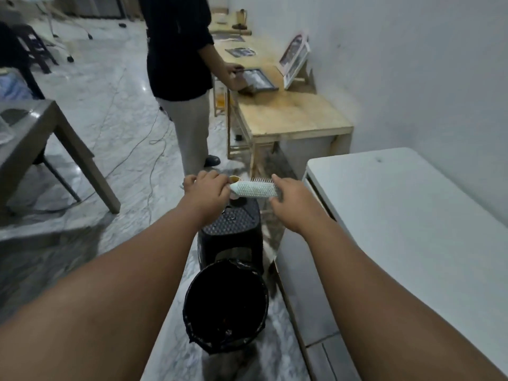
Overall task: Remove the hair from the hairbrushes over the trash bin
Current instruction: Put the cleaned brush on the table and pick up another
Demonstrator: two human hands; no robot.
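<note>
A white hairbrush (254, 188) with short bristles pointing up is held level between both hands, above a dark plastic stool (233, 229). My left hand (207, 189) is closed around its handle end. My right hand (292, 200) grips the far end of the brush head with thumb and fingers. The black trash bin (189, 306), lined with a black bag, stands on the floor below and nearer to me than the brush. Whether hair sits in the bristles is too small to tell.
A white table (412, 229) runs along the right. A wooden desk (288, 116) with framed pictures stands beyond, with a person in a dark top beside it. A grey table (41, 138) is at left; cables trail over the marble floor.
</note>
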